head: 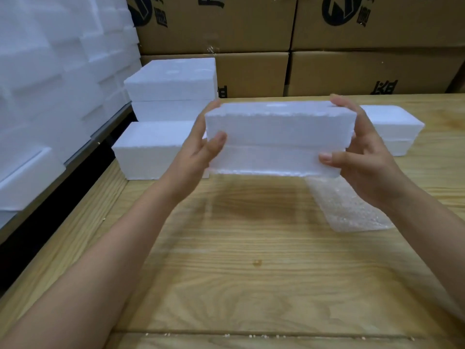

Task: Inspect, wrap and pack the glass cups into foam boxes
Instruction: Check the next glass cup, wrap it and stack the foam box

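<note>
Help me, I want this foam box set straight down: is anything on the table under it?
A bubble wrap sheet lies on the table below the right end of the foam box; under the rest, only bare wood shows.

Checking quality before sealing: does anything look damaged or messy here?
The foam box held between left hand and right hand has a ragged, chipped top front edge. White crumbs dot the table along its near seam. Nothing else looks odd.

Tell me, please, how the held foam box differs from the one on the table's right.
The held box is lifted between the left hand and right hand; the right box rests on the table. The held box has ragged edges; the right box has rounded corners. Both are white foam, closed.
</note>
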Tool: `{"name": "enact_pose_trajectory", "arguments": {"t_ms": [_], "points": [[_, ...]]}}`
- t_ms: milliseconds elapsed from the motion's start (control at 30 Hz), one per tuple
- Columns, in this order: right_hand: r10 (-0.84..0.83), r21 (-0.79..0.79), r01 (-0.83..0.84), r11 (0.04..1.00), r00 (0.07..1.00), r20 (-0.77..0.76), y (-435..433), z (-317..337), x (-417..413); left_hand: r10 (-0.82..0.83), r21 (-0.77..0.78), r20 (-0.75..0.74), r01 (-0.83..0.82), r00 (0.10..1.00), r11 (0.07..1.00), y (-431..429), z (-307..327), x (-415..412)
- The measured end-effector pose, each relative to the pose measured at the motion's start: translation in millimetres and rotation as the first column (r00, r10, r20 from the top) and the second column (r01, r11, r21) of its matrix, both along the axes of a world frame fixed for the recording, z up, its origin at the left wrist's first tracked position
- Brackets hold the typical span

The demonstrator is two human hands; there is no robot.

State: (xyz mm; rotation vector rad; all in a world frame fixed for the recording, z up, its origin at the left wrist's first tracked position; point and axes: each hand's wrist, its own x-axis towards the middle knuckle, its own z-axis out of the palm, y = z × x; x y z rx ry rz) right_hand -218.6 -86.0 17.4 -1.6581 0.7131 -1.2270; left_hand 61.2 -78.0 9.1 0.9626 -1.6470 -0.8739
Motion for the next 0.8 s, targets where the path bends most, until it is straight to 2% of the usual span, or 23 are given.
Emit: {"name": "enact_pose_trajectory", "arguments": {"t_ms": [133, 267, 400, 600, 733, 800], "points": [[0.024, -0.096, -0.026, 0.995, 1.0, -0.015, -14.3, 20.0, 54.9, 0.21, -0.109, -0.162, -0.229, 0.964, 0.967, -8.5, 21.0, 29.5], [0.022, -0.097, -0.028, 0.995, 0.997, -0.067, -36.0, 26.8, 115.4, 0.322, -0.158, -0.194, -0.353, 0.927, 0.922, -15.4, 30.1, 80.8], [0.018, -0.103, -0.03, 0.994, 0.993, -0.115, -50.1, 16.9, 158.5, 0.334, -0.159, -0.199, -0.366, 0.921, 0.917, -22.5, 24.3, 123.2], [0.016, -0.063, -0.025, 0.998, 0.991, -0.134, -65.1, -5.4, 183.6, 0.379, -0.155, -0.194, -0.41, 0.905, 0.899, -34.9, 9.7, 141.6], [0.028, -0.048, -0.034, 0.998, 0.991, -0.129, -69.6, -6.3, 186.7, 0.336, -0.149, -0.232, -0.375, 0.913, 0.915, -44.4, 4.9, 144.3], [0.023, -0.044, -0.03, 0.999, 0.99, -0.136, -70.5, -5.1, 186.9, 0.307, -0.151, -0.201, -0.339, 0.93, 0.929, -48.2, 5.1, 144.1]]}}
